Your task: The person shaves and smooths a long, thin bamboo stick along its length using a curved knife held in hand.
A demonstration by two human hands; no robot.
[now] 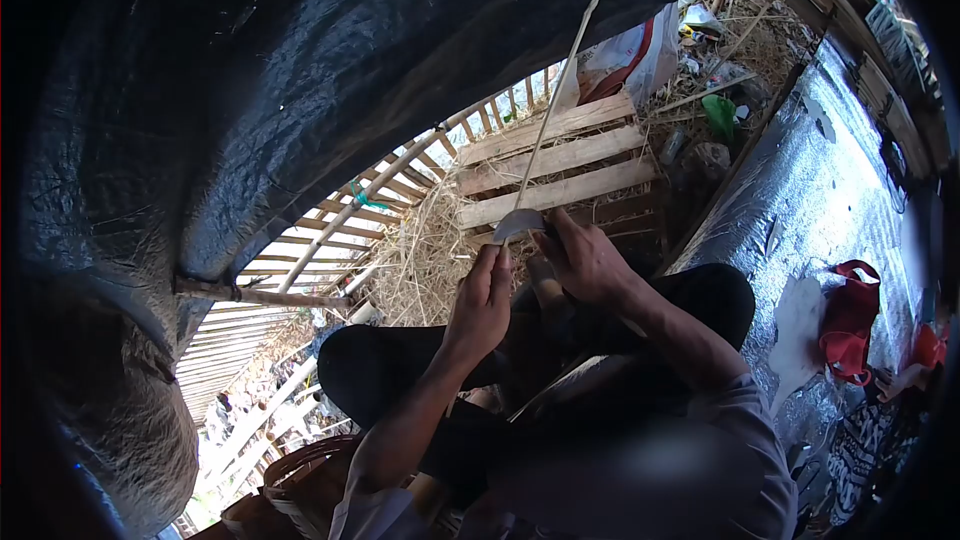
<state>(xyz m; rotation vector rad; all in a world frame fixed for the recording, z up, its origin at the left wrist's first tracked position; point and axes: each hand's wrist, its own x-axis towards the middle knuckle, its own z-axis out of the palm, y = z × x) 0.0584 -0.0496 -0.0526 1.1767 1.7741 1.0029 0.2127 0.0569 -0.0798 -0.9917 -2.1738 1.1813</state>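
Note:
A long thin pale strip (545, 120) runs from the top of the view down to my hands. My left hand (486, 298) pinches its lower part, thumb up against the fingers. My right hand (583, 258) is wrapped round the handle of a knife, just to the right of my left hand. The knife's curved grey blade (520, 223) lies across the strip, just above my left fingertips. Below the right hand a thick light-brown cylindrical piece (547, 290) shows between my legs.
Wooden slats (560, 192) lie ahead, with straw (425, 250) to their left. Dark sheeting (330, 70) hangs at upper left above a bamboo fence (330, 230). A silvery sheet (815, 200) with a red cloth (850, 320) is at right; a woven basket (300, 485) sits lower left.

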